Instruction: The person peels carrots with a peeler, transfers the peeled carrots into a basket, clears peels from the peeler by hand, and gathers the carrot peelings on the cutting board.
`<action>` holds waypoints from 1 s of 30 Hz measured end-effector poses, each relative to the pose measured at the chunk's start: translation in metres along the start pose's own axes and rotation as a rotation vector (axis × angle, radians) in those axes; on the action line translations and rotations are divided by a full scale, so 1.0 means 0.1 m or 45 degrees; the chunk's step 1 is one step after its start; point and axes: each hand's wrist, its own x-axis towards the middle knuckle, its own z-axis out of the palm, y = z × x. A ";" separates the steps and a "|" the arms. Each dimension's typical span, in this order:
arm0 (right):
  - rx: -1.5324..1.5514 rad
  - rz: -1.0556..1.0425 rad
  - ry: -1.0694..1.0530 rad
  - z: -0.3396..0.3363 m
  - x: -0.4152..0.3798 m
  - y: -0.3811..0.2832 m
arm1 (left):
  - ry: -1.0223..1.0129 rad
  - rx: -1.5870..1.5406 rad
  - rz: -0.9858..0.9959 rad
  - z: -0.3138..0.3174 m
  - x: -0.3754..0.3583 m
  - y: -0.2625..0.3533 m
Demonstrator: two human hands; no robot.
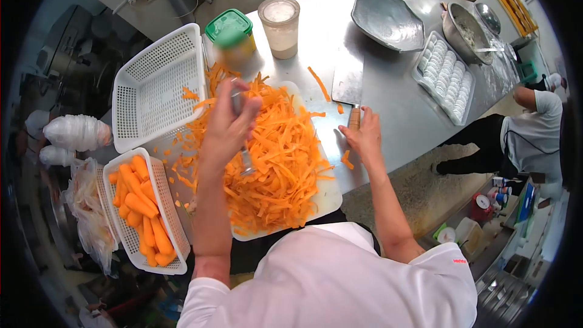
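Observation:
My left hand [229, 123] is closed around a metal peeler [246, 163], whose lower end shows below my fingers. It hangs over a large heap of orange carrot peelings [279, 158] on a white cutting board [331, 191]. To the right of the board, my right hand [365, 135] has thumb and fingers on the wooden handle of a cleaver [348, 85]. The cleaver's broad blade lies flat on the steel table, pointing away from me. Peeled carrots [138, 197] fill a white basket [177, 240] at the left.
An empty white basket [161, 94] stands behind the carrots. Along the back are a green-lidded tub [229, 23], a jar of pale powder [279, 27] and a metal tray [388, 19]. A tray of dumplings [446, 79] and a mixing bowl [464, 33] sit right. Another person [528, 130] stands beyond.

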 end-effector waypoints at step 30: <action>0.087 -0.177 -0.064 -0.44 0.21 0.47 | -0.272 -0.914 0.723 0.38 0.18 -0.45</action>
